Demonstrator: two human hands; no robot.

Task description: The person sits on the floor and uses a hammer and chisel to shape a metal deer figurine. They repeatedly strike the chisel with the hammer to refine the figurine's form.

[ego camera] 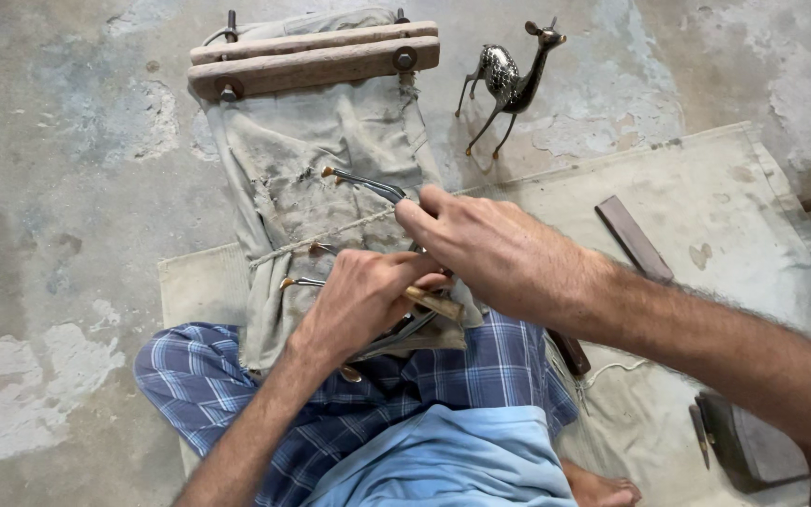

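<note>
He sits on the floor (58, 188) with a dusty cloth (330, 160) draped from a wooden clamp (312, 58) down over his checked lap (396, 394). On that cloth lies a thin metal piece (368, 183) with slender legs ending in small brass feet; two more such legs poke out to the left of his hands.

The left hand (363, 300) is closed around a wooden-handled tool (434, 303), fingers curled tight, and presses down where the legs meet. The right hand (495, 249) reaches across from the side, its grip pinched on the metal piece near the upper leg, thumb and forefinger nearly touching.

What worries me is how little holds the work steady. The piece rests only on soft cloth over a knee, so a hard push with the tool could make it roll or skid, and the tip would run toward the right fingers, which sit just beside it. Those thin legs also look easy to bend if the pinch twists while the other hand bears down.

Behind him a finished deer (511, 80) stands on the bare floor near the clamp; a knock from an elbow or the cloth tugging could tip it. Loose tools (633, 237) lie on the mat (762, 188) by his right arm, close enough to be swept aside.
</note>
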